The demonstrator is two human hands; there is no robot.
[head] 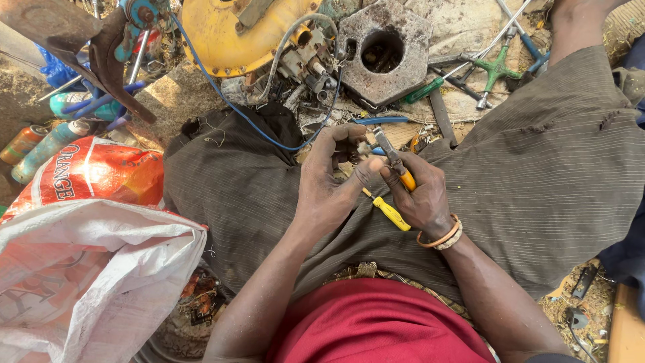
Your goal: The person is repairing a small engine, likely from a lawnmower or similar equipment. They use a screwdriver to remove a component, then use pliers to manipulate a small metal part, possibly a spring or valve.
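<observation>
Gripping orange-handled pliers (395, 161), nose pointing up-left, the right hand (420, 198) meets the left hand (329, 178) pinching a small part (363, 148).

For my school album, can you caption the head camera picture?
Right hand works pliers on a small part pinched by the left hand, over the lap.

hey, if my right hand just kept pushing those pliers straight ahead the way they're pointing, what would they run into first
Most likely the left hand: the pliers in the right hand point up and left, at the small part pinched in the left fingertips. Depth is hard to judge, but they look almost touching.
</observation>
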